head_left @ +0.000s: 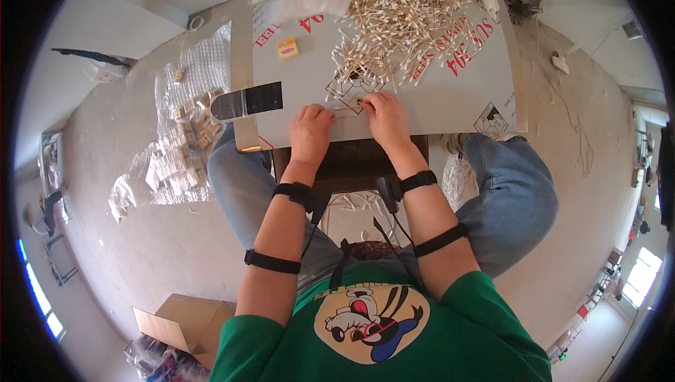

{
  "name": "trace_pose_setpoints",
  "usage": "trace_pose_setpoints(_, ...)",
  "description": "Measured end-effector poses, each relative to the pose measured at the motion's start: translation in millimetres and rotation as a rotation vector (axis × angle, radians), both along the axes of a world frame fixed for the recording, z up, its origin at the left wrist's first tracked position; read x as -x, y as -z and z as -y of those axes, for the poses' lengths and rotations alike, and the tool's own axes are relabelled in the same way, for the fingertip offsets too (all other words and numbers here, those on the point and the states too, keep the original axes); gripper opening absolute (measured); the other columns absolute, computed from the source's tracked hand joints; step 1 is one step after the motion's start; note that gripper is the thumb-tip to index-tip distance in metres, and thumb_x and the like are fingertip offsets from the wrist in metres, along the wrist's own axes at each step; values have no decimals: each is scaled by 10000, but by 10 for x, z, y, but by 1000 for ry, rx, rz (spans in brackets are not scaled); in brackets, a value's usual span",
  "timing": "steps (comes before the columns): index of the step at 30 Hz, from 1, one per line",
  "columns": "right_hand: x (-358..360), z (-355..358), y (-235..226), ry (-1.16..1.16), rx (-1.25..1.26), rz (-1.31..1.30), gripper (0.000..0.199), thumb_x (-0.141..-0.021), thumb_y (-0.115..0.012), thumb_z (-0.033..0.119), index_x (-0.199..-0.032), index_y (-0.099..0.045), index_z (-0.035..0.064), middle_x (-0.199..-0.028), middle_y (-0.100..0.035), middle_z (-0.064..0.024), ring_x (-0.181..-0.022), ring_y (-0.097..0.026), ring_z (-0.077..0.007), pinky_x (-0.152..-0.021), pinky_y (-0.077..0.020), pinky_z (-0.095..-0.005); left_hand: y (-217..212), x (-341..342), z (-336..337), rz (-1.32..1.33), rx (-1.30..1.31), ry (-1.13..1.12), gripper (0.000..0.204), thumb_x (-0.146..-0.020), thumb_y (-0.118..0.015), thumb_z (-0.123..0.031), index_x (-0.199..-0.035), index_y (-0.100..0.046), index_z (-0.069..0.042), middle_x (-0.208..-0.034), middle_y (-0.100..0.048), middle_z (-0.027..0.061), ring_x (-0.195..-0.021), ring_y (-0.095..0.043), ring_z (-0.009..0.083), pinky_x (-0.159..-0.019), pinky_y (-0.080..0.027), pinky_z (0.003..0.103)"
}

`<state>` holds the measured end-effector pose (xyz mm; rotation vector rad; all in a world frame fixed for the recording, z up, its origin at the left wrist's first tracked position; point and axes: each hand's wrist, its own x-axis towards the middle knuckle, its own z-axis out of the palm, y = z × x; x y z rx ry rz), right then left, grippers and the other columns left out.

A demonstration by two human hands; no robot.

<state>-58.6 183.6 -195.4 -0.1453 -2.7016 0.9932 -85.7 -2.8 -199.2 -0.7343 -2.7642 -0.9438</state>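
Observation:
At the front edge of the table, my left hand (311,131) rests with its fingers curled and pressed together. Close by on the right, my right hand (387,118) is closed in a pinch of thumb and fingers. A thin, pale piece (347,110) shows between the fingertips, too faint to name. Just beyond the hands spreads a large loose heap of cotton swabs (404,13) with wooden sticks. A small yellow box (287,48) lies left of the heap. Behind that box are clear, whitish plastic bags (309,3), stacked and overlapping.
A dark flat strip (261,99) reaches over the left edge of the table (450,111), whose top carries printed film. On the floor at left, bubble wrap (160,160) holds several small packed boxes (200,129). An opened cardboard carton (193,326) stands at lower left.

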Motion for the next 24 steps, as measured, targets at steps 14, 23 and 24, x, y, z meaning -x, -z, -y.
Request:
trace_pose_setpoints(14, -24, -63, 62, 111, 90, -27, 78, -827, -645, 58, -904, -644, 45, -876, -622, -142, -828, -616, -358, -701, -500, -434, -78, 104, -237, -122, 174, 124, 458, -839, -662, -174, -1284, -559, -137, -1322, -531, 36, -1271, -457, 260, -1104, -316, 463)
trace_pose_setpoints(23, 65, -109, 75, 204, 96, -5, 155, -821, -663, 60, -952, -581, 63, -883, -605, -135, -831, -605, -363, -701, -490, -456, 17, -45, -248, -111, 229, 124, 388, -848, -648, -178, -1230, -602, -130, -1175, -570, 58, -1136, -530, 250, -1032, -377, 442)
trace_pose_setpoints(24, 101, -127, 71, 198, 41, -3, 166, -820, -668, 68, -953, -568, 66, -878, -602, -131, -835, -605, -358, -699, -490, -457, 19, -45, -252, -164, 190, 101, 377, -844, -652, -170, -1215, -610, -123, -1134, -579, 66, -1098, -545, 254, -997, -399, 438)
